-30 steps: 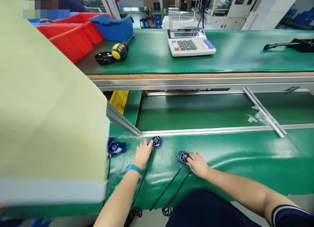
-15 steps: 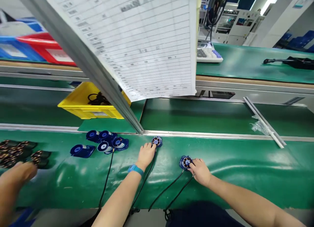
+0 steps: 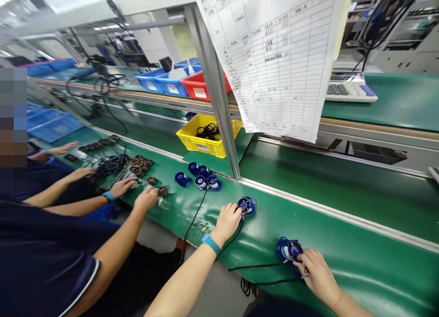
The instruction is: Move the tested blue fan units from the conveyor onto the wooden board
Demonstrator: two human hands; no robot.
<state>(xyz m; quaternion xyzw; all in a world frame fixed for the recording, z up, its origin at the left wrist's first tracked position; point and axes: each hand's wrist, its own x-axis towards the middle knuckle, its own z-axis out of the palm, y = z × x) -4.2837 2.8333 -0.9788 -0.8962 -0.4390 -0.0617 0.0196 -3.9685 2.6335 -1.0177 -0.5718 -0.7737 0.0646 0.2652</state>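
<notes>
My left hand (image 3: 228,222) rests on the green belt with its fingers curled onto a small blue round part (image 3: 247,205) that trails a black cable (image 3: 195,218). My right hand (image 3: 316,271) grips a second blue round part (image 3: 288,250) near the belt's front edge, also with a black cable (image 3: 260,266) running from it. A cluster of similar blue parts (image 3: 200,178) lies to the left of my left hand, apart from it.
A person beside me on the left reaches with a hand (image 3: 146,199) toward several small dark parts (image 3: 137,165). A metal post (image 3: 216,95) carries a hanging printed sheet (image 3: 274,56). A yellow bin (image 3: 207,136) and a calculator (image 3: 350,90) stand beyond.
The view has swung left, bringing co-workers and their dark parts into sight. Both my hands stay on the same two blue parts.
</notes>
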